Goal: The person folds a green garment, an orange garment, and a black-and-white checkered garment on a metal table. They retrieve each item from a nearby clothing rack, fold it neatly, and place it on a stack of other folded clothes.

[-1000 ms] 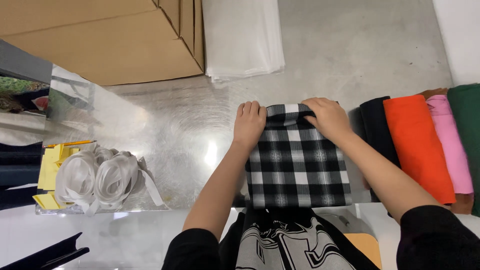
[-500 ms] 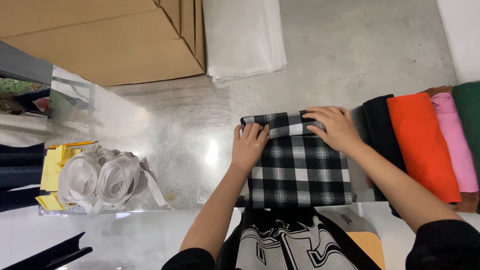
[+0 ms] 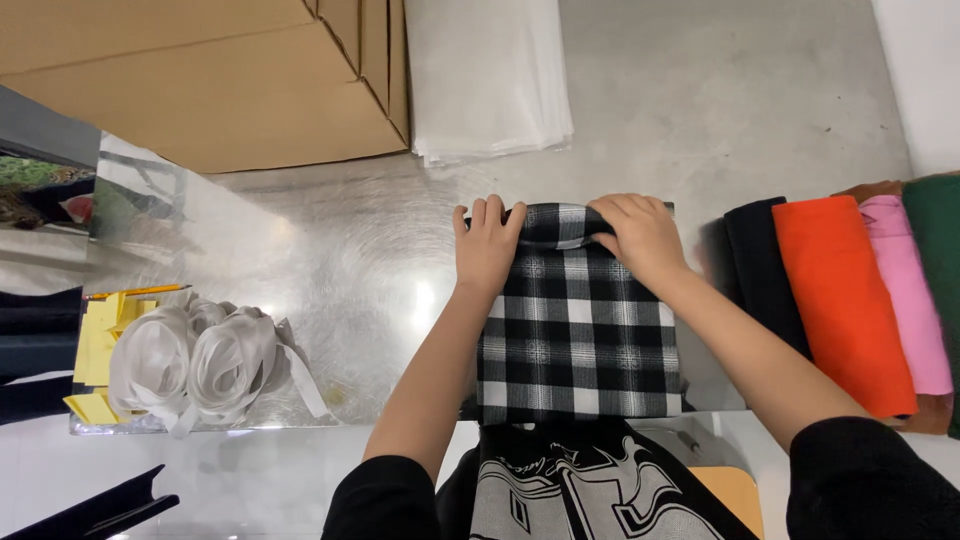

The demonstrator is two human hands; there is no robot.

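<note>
From the head view, a black-and-white checked cloth lies folded into a rectangle on the shiny metal tabletop, its near edge at the tabletop's near edge. The left hand rests flat, fingers together, on the cloth's far left corner, pressing rather than gripping. The right hand sits at the far right corner with fingers curled over the folded far edge, closed on that rolled layer of cloth. As a judgement, the step in hand is folding or tightening the far edge of the cloth, and the move it calls for is keeping both corners level so the fold stays square. Along the right edge of the tabletop lie folded cloths side by side: black, orange, pink and green. Near the left near corner sit coils of white ribbon beside yellow paper slips. At the far edge stand a cardboard box and a stack of white sheets.
</note>
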